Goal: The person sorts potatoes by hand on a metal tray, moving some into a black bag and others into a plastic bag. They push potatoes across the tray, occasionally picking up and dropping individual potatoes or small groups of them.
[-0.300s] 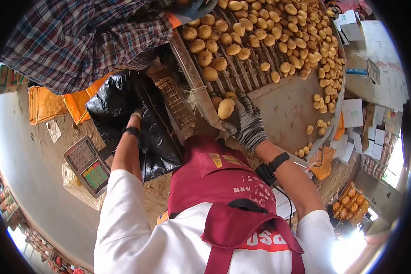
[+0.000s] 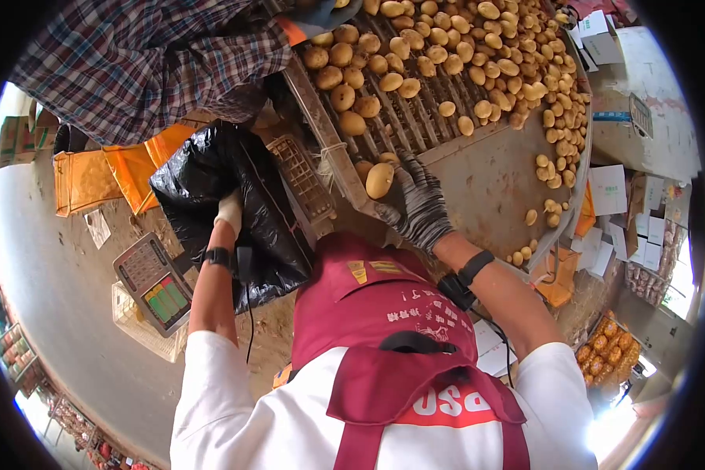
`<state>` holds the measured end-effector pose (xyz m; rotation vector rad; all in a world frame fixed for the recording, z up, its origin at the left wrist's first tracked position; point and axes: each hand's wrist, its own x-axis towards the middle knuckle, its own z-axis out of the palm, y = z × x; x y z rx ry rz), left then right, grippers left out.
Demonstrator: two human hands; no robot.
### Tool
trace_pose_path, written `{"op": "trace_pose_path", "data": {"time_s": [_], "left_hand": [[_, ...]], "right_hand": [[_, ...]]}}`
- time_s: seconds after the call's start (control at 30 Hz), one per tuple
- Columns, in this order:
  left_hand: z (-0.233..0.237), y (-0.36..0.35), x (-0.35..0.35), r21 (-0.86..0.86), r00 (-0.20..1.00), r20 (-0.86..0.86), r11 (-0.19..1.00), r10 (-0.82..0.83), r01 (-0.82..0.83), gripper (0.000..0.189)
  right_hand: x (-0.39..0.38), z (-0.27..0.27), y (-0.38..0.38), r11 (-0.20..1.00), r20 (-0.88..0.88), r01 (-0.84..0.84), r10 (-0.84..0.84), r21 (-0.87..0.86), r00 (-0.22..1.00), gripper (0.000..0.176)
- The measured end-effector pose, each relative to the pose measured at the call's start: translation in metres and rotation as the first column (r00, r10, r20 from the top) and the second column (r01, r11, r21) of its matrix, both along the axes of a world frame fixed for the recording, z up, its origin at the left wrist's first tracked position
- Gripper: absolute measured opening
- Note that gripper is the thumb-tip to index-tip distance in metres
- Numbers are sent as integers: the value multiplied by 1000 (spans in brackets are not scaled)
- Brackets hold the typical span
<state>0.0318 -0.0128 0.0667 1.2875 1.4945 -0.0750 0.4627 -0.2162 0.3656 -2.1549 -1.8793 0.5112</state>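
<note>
My right hand (image 2: 421,202), in a grey striped glove, rests at the corner of the metal sorting table. Its fingers and thumb are apart, with a large yellow potato (image 2: 379,180) beside their tips; I cannot see a grip on it. Other potatoes lie partly hidden just behind that one. My left hand (image 2: 229,210), in a pale glove, reaches into the mouth of a black plastic bag (image 2: 270,223). The bag's folds hide its fingers, so whether it holds anything does not show.
Many potatoes (image 2: 517,82) cover the slatted table (image 2: 478,172). A person in a plaid sleeve (image 2: 235,66) works at upper left. A plastic crate (image 2: 301,176) stands below the table edge. A scale (image 2: 155,286), orange bags (image 2: 86,182) and white boxes (image 2: 607,189) surround me.
My left hand has drawn back slightly, showing more of its pale glove at the bag's mouth. The view has shifted a little; my right hand stays beside the large potato.
</note>
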Motion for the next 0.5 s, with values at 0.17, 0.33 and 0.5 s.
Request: {"op": "trace_pose_path", "data": {"time_s": [0.17,0.33,0.5], "left_hand": [[119,-77,27,-104,763,362,836,536,-538,66],[234,-154,142,733,984,175,665,20,-144,60],[346,-176,277,938,847,147,343,-511,44,65]], "right_hand": [[1,2,-4,998,-32,7,-5,54,999,85],[4,-2,-6,999,-12,11,-10,36,1000,92],[9,15,-10,1000,3,21,-21,-17,1000,85]]}}
